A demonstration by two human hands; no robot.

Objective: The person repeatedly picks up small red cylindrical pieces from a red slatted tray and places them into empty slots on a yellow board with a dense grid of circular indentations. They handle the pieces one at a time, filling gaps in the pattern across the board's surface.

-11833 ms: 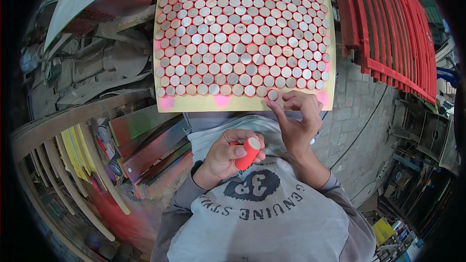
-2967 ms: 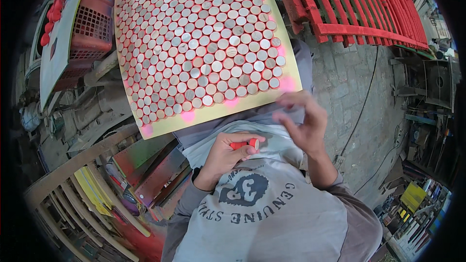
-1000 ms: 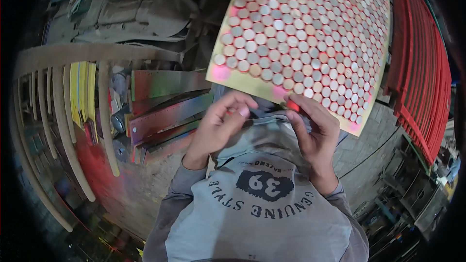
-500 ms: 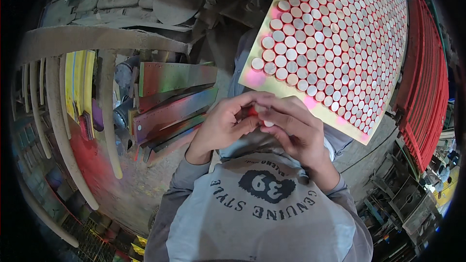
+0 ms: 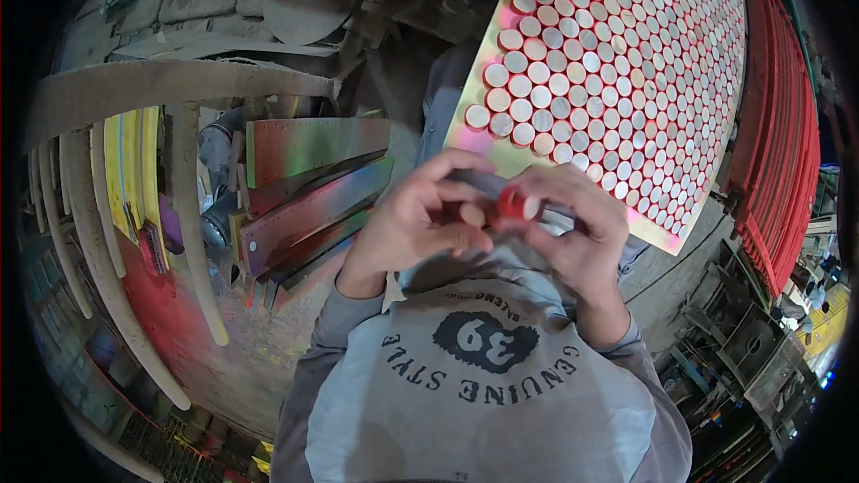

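In front of my shirt, my two hands are raised a little apart. My right hand (image 5: 580, 228) pinches a small red-sided disc (image 5: 516, 203) with a pale flat face. Between the curled fingers of my left hand (image 5: 413, 219) sits a second small disc (image 5: 472, 214), its tan round face showing. Just beyond my right hand, a pale yellow board (image 5: 472, 137) with pink paint marks carries rows of similar discs (image 5: 559, 112), pale on top and red on the sides. The board's near edge is partly hidden by my right hand.
At the left stands a brown slatted wooden frame (image 5: 201, 78). Paint-stained drilled planks (image 5: 313, 148) lean behind it, near a yellow panel (image 5: 134, 170). Red slats (image 5: 778, 134) stand right of the board. Wooden pieces (image 5: 743, 349) clutter the lower right.
My hands, which were together around the pieces, have moved apart. A disc now shows in each hand. The view has shifted slightly.
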